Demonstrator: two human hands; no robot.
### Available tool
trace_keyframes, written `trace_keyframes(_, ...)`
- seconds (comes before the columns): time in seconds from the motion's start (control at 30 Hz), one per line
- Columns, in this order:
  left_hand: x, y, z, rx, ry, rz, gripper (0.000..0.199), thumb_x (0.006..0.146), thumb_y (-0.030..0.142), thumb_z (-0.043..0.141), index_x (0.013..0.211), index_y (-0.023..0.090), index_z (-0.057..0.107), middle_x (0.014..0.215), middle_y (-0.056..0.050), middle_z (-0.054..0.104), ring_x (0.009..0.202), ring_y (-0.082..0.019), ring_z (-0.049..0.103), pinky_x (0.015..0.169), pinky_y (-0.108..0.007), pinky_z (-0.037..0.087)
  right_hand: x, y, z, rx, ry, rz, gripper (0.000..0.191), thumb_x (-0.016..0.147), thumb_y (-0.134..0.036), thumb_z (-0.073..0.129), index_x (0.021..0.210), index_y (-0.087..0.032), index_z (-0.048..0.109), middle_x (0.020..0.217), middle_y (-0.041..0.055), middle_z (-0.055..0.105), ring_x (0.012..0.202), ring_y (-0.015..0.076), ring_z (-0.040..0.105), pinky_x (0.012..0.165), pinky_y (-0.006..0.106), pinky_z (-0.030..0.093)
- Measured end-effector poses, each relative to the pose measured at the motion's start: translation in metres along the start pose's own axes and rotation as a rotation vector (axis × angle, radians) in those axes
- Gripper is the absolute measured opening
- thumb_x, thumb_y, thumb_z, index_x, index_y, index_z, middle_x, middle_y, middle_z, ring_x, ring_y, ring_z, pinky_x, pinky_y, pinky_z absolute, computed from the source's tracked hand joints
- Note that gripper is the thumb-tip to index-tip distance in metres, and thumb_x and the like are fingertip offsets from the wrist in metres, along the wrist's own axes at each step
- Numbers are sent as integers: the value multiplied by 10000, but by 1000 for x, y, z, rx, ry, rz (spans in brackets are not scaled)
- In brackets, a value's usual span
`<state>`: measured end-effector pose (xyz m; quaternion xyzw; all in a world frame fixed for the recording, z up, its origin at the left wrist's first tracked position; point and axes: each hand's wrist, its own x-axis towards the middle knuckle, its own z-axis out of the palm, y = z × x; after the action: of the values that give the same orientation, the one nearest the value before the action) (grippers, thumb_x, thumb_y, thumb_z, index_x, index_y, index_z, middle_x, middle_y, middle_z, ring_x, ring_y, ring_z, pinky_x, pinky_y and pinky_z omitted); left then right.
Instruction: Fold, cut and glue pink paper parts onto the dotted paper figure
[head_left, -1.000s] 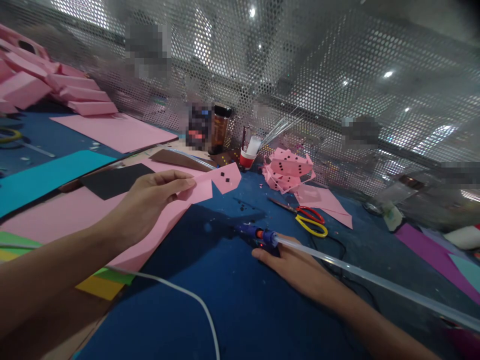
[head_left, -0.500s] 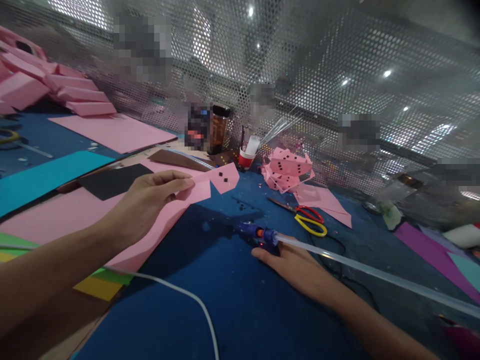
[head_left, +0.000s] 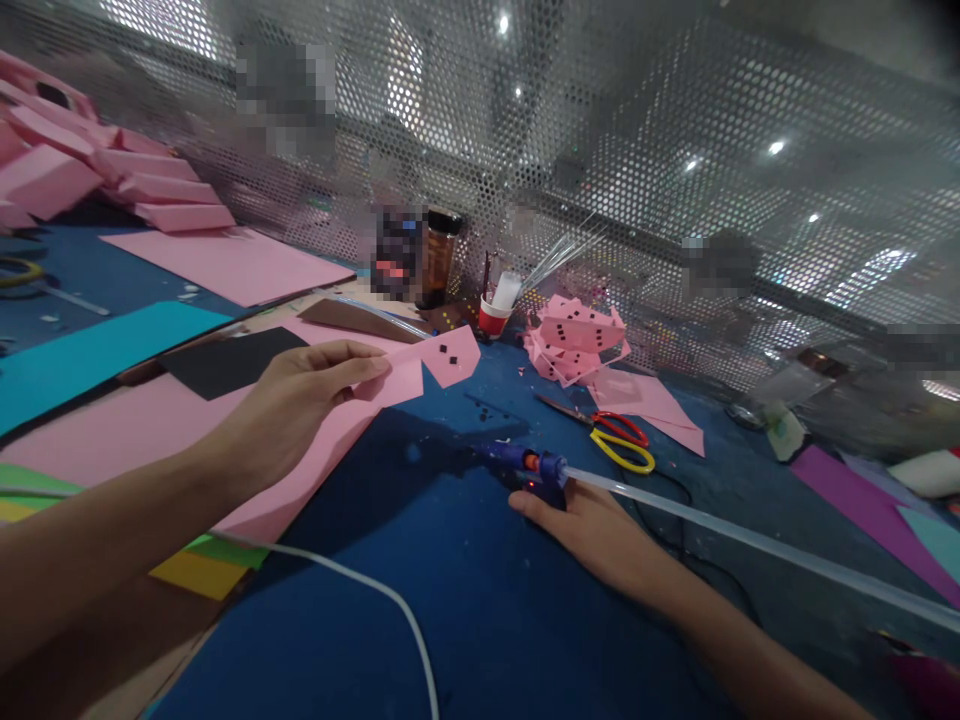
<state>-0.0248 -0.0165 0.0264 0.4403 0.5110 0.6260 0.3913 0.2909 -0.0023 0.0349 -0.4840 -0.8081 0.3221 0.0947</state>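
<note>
My left hand (head_left: 322,385) pinches a cut pink paper piece (head_left: 454,358) between thumb and fingers. Two small black squares sit on its pointed end. Lower and to the right, my right hand (head_left: 574,520) is closed around a blue hot glue gun (head_left: 517,455), its nozzle pointing left. A long clear glue stick (head_left: 720,525) runs out of the gun's back to the right edge. Behind the gun, several tiny black bits (head_left: 491,412) lie on the blue table. My right fingers are mostly hidden by the gun and hand.
Red-and-yellow-handled scissors (head_left: 622,443) lie right of the gun, near dotted pink paper shapes (head_left: 576,335). A red-and-white cup (head_left: 493,318) and a jar (head_left: 439,260) stand by the perforated metal screen. Pink sheets (head_left: 90,440) and a black sheet (head_left: 232,362) lie left; a white cable (head_left: 360,580) crosses in front.
My right hand has shifted the glue gun slightly to the right. My left hand holds the pink paper piece in nearly the same place.
</note>
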Motion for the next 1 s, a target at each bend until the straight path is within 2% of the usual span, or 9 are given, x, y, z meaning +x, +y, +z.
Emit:
trace_keyframes(0.23, 1, -1, -2, -13, -5, -9, 134, 800, 322, 816, 733, 217, 767, 746, -4, 645, 744, -149, 533, 754, -303, 424, -4, 3, -1, 3, -3, 26, 475, 967, -628, 546, 1140, -222, 720, 1082, 53, 755, 962, 263, 670, 894, 385, 500)
trace_keyframes(0.43, 2, 2, 0, -23, 10, -36, 143, 784, 330, 823, 749, 205, 763, 764, -1, 628, 770, -146, 521, 752, -300, 403, -13, -2, -2, 9, -23, -33, 391, 972, -570, 580, 1149, -254, 728, 1130, 28, 756, 994, 260, 672, 900, 355, 496)
trace_keyframes(0.8, 3, -1, -1, -10, 23, -49, 143, 777, 329, 822, 736, 204, 764, 745, 2, 627, 750, -142, 512, 742, -300, 386, -18, -10, -7, -50, -73, 34, 314, 965, -524, 596, 1043, -256, 740, 1129, 30, 755, 993, 270, 677, 861, 350, 503)
trace_keyframes(1.0, 3, -1, -1, -8, 15, -39, 134, 774, 328, 825, 745, 208, 773, 741, 4, 638, 721, -133, 510, 713, -299, 380, -15, -13, -4, -52, -70, 9, 252, 966, -483, 612, 1003, -256, 714, 1070, 21, 747, 952, 252, 669, 856, 345, 491)
